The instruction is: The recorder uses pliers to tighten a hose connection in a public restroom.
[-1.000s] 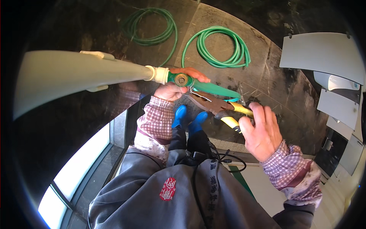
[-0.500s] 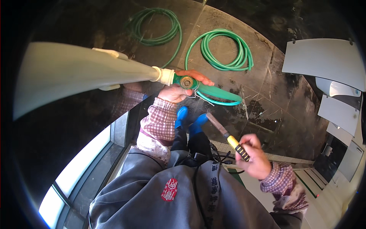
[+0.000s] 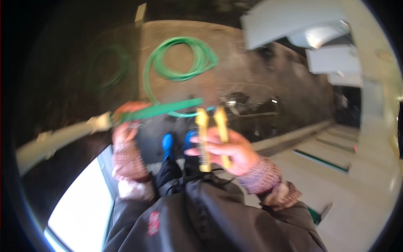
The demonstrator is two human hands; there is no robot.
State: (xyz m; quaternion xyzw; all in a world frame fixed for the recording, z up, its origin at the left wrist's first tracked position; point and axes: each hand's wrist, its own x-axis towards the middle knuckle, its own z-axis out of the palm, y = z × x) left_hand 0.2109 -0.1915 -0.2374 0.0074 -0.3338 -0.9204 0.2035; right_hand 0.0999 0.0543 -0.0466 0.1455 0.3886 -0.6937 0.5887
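Note:
My left hand is closed round the green fitting at the end of a pale pipe, which comes in from the left. From that grip a long green flat piece points to the right. A thin green hose curves beneath it. My right hand holds yellow-handled pliers with the two handles spread apart. Their jaws are smeared by motion and lie near the tip of the green piece; whether they touch it, I cannot tell.
A coil of green hose lies on the brown floor ahead. My blue boots are below the hands. Pale panels stand at the far right, and a bright window is at lower left.
The view has swung to the right and blurred. My right hand has brought the pliers over toward the green piece, and their handles now show spread. My left hand keeps hold of the fitting.

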